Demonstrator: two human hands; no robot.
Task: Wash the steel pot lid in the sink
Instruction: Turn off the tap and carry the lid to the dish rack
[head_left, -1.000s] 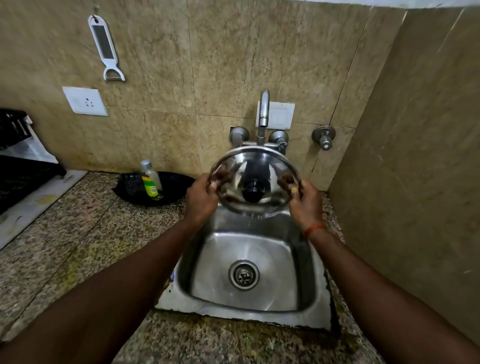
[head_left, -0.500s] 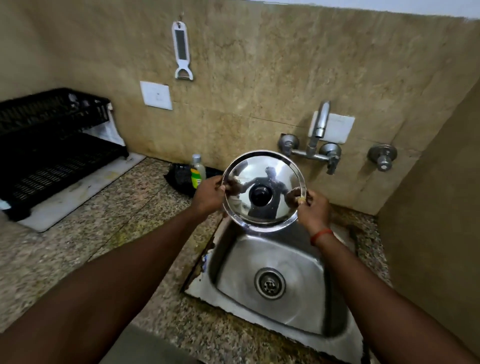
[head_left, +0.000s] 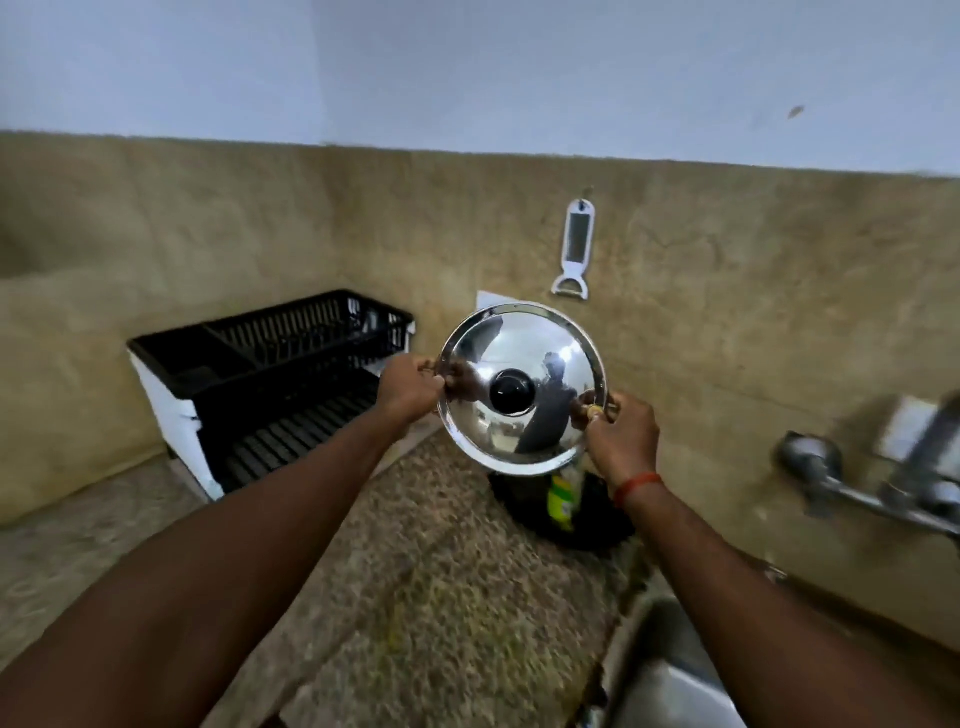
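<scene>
While both hands clamp opposite rim edges, left hand (head_left: 410, 388) and right hand (head_left: 621, 435), the steel pot lid (head_left: 521, 388) stands upright at frame centre; the dish rack (head_left: 270, 364) lies leftward, nearer the left hand.

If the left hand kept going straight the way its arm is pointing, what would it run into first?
Probably the tiled wall, just right of the black dish rack. The left hand grips the steel lid by its rim over the granite counter; depth is hard to judge.
</scene>
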